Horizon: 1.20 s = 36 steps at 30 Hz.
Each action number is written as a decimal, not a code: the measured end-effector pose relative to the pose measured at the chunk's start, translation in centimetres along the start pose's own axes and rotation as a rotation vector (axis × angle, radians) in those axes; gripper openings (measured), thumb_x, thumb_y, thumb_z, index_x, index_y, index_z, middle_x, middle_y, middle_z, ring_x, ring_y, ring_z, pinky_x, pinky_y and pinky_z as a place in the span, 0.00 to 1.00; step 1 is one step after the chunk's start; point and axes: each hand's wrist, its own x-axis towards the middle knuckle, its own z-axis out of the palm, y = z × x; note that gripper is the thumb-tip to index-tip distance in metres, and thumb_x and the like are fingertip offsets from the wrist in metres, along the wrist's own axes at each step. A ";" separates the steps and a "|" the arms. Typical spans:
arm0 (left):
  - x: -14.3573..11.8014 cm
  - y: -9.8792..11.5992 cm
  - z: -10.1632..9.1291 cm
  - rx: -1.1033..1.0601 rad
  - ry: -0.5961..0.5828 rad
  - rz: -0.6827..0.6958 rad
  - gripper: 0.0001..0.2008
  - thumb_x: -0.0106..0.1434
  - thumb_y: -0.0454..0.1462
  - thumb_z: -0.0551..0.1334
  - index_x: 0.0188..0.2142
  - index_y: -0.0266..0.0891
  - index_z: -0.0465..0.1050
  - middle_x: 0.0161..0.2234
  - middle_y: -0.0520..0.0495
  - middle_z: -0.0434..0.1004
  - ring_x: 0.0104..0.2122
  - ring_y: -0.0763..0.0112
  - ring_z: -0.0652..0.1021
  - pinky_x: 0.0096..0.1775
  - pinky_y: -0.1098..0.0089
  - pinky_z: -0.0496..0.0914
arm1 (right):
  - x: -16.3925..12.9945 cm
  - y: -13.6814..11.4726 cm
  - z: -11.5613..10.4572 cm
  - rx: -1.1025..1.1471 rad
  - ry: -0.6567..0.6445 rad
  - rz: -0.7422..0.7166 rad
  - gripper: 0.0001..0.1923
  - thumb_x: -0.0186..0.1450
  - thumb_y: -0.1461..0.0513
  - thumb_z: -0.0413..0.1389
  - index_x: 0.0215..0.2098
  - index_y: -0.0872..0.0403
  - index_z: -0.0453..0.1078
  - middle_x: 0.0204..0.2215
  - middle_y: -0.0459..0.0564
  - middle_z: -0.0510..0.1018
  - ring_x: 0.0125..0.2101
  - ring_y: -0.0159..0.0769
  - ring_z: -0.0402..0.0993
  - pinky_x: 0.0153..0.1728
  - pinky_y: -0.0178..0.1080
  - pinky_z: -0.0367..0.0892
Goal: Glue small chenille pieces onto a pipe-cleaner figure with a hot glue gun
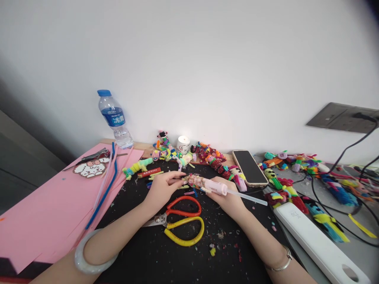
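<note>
Over the black mat [133, 252], my right hand [227, 201] is wrapped around a pink hot glue gun [215, 187]. A translucent glue stick [248, 196] juts from its back end toward the right. The gun's front part looks speckled and points at my left hand [166, 186]. Thumb and fingers of that hand are pinched together near the gun's tip; what they hold is too small and covered to make out. Just below both hands lie scissors [184, 232] with one red and one yellow handle loop. Short pipe cleaner bits [189, 193] are scattered under the gun.
Pink sheets [38, 213] at left carry pipe cleaners [103, 193] and a cutter [97, 154]. Along the wall stand a water bottle [114, 118], a white roll [183, 144] and several fuzzy figures [211, 157]. A phone [250, 167], black cables [340, 157] and a white bar-shaped device [319, 244] lie at right.
</note>
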 end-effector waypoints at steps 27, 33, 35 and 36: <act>0.1 -0.1 -0.2 -0.014 0.027 -0.021 0.12 0.53 0.36 0.65 0.38 0.37 0.77 0.35 0.45 0.83 0.36 0.61 0.82 0.42 0.64 0.75 | 0.2 0.4 -0.2 -0.040 -0.027 0.026 0.09 0.59 0.62 0.57 0.24 0.53 0.63 0.19 0.42 0.68 0.20 0.30 0.64 0.22 0.32 0.57; 0.3 -0.4 -0.3 -0.010 0.035 -0.016 0.13 0.53 0.38 0.65 0.38 0.36 0.77 0.35 0.44 0.83 0.36 0.60 0.82 0.41 0.63 0.76 | 0.1 0.7 -0.2 -0.007 -0.028 0.065 0.07 0.59 0.62 0.57 0.25 0.53 0.64 0.20 0.42 0.69 0.21 0.30 0.65 0.22 0.32 0.58; 0.3 -0.6 -0.3 -0.003 0.035 -0.010 0.14 0.53 0.38 0.65 0.39 0.36 0.77 0.35 0.44 0.83 0.36 0.59 0.81 0.41 0.62 0.76 | 0.1 0.7 -0.3 -0.014 -0.025 0.052 0.06 0.59 0.62 0.57 0.26 0.53 0.65 0.21 0.43 0.70 0.21 0.31 0.66 0.23 0.32 0.59; 0.4 -0.7 -0.3 -0.002 0.034 -0.010 0.14 0.53 0.39 0.65 0.39 0.36 0.77 0.36 0.44 0.83 0.37 0.59 0.81 0.42 0.62 0.76 | 0.1 0.7 -0.3 -0.021 -0.026 0.046 0.06 0.59 0.62 0.57 0.26 0.53 0.65 0.21 0.43 0.71 0.22 0.31 0.67 0.24 0.32 0.59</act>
